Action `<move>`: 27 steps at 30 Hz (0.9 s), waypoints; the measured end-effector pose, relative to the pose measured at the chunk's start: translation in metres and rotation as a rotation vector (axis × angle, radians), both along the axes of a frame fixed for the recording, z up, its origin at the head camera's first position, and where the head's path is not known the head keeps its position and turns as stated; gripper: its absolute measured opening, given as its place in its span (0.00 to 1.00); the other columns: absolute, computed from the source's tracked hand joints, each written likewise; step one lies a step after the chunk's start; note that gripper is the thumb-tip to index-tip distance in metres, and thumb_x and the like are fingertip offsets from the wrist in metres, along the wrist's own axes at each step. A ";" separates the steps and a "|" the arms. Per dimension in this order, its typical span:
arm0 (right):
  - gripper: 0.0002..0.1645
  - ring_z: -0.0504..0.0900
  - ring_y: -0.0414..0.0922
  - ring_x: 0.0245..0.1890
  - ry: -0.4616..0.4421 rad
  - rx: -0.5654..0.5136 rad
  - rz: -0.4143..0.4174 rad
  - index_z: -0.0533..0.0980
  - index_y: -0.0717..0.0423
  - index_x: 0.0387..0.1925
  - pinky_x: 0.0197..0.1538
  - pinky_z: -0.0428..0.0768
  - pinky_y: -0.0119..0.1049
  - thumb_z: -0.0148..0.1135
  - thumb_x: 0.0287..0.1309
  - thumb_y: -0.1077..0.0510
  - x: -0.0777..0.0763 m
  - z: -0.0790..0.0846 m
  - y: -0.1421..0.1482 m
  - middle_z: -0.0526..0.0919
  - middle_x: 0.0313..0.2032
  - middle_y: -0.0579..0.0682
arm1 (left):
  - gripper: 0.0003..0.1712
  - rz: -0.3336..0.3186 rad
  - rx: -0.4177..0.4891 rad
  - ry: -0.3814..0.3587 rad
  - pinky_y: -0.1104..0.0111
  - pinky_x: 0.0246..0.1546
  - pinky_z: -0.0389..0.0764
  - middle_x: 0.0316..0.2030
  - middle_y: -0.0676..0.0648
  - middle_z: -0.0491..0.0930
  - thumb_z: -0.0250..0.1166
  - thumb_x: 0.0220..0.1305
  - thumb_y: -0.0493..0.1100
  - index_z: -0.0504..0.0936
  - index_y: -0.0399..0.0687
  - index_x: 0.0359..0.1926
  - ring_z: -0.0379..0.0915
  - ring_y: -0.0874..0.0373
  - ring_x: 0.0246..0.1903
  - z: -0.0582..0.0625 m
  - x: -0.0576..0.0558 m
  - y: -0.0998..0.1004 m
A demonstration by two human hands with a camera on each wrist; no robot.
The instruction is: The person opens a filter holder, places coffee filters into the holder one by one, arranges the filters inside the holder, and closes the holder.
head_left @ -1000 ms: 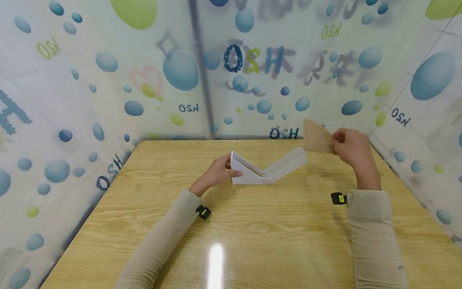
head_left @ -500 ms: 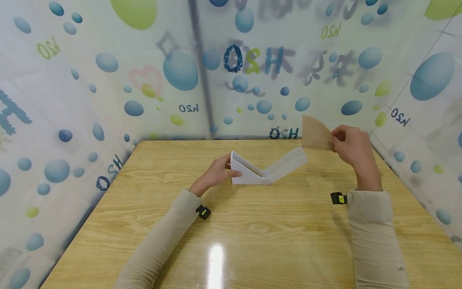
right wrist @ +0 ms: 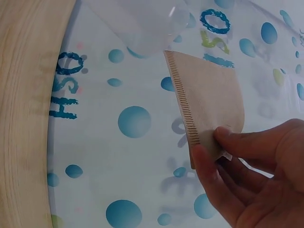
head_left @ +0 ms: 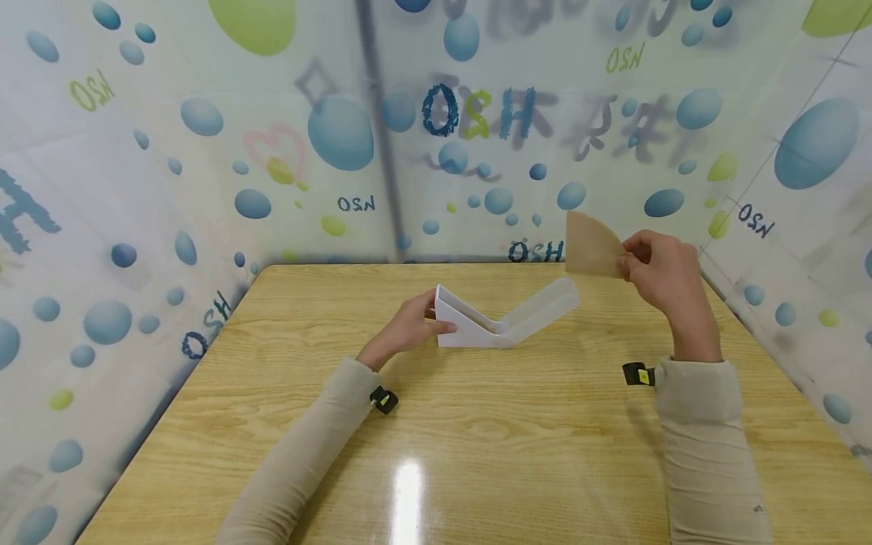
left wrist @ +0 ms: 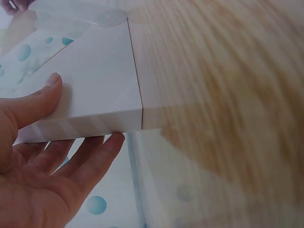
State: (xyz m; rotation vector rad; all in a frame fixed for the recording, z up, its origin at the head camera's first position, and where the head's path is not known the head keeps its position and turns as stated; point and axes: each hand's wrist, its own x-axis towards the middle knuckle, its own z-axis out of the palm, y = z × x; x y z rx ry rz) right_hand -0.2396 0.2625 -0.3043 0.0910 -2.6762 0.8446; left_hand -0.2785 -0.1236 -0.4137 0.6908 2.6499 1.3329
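Observation:
My left hand (head_left: 407,325) grips a white filter box (head_left: 459,330) by its tall end, thumb on the near side and fingers round the back. The box has a slanted open top and stands on the wooden table (head_left: 477,439). Its translucent lid (head_left: 545,309) is swung open to the right. Up and to the right of the lid, my right hand (head_left: 666,271) pinches a brown paper coffee filter (head_left: 590,246) between thumb and fingers. In the right wrist view the filter (right wrist: 211,88) shows a crimped seam along one side. Some brown paper edge shows inside the box.
A pale curtain (head_left: 422,174) printed with blue and green dots stands behind the table's far edge and along both sides. A bright light reflection (head_left: 407,499) lies on the tabletop near the front.
My right hand has raised the coffee filter slightly and shifted it a little left, so it sits higher over the lid's end. The left hand and the box have stayed still.

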 end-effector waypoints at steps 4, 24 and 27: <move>0.14 0.83 0.54 0.34 0.027 0.006 0.009 0.81 0.64 0.51 0.31 0.74 0.39 0.62 0.71 0.58 0.001 0.001 -0.003 0.88 0.37 0.64 | 0.23 0.003 0.001 -0.004 0.57 0.50 0.85 0.56 0.40 0.83 0.71 0.67 0.38 0.77 0.44 0.61 0.84 0.45 0.51 0.001 0.001 -0.001; 0.13 0.84 0.53 0.33 0.032 0.002 0.069 0.81 0.64 0.50 0.31 0.76 0.38 0.60 0.72 0.60 0.006 0.003 -0.019 0.88 0.38 0.64 | 0.24 0.001 -0.010 -0.005 0.57 0.50 0.85 0.56 0.40 0.84 0.72 0.66 0.39 0.77 0.44 0.61 0.85 0.45 0.51 0.001 0.001 0.000; 0.13 0.84 0.55 0.35 0.039 0.002 0.076 0.81 0.64 0.51 0.33 0.76 0.39 0.60 0.72 0.60 0.006 0.003 -0.021 0.88 0.40 0.65 | 0.24 0.003 -0.009 -0.005 0.57 0.50 0.85 0.55 0.40 0.84 0.72 0.66 0.39 0.77 0.44 0.61 0.85 0.45 0.51 0.001 0.001 -0.001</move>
